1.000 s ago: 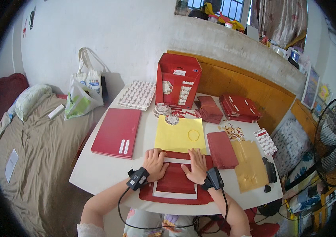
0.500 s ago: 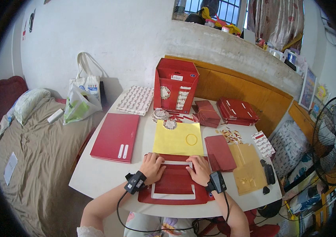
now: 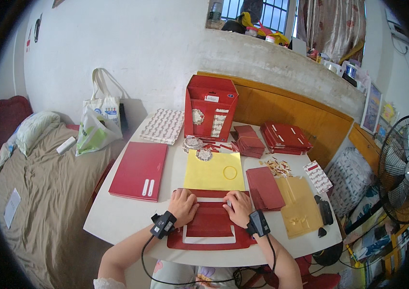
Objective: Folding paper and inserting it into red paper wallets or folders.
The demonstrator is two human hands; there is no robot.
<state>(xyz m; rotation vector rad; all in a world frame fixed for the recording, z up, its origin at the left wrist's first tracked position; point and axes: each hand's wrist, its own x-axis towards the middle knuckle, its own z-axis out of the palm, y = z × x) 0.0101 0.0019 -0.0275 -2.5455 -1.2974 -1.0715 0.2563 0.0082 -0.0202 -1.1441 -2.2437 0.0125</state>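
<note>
In front of me lies a flat red cardboard piece [image 3: 208,237] with white strips bordering its middle panel. My left hand [image 3: 183,207] is on its far left part, fingers bent together and pressed on the card. My right hand [image 3: 238,208] does the same at the far right part, its thumb turned inward over a white strip. What the fingertips pinch is partly hidden. Just beyond the card lies a yellow sheet [image 3: 209,176] with a yellow ring [image 3: 229,173] and a round lace-patterned cutout [image 3: 204,154] on it.
Larger red folders [image 3: 134,168] lie left, with patterned white sheets [image 3: 162,126] behind. A red display box [image 3: 211,108] stands at the back. Stacks of red cards [image 3: 286,138], dark red envelopes [image 3: 265,188], paper scraps [image 3: 279,167] and a tan sheet [image 3: 298,204] occupy the right.
My right hand has curled further and shifted slightly left. Less of the right white strip shows. My left hand stays at its place on the card. The whole view has shifted slightly.
</note>
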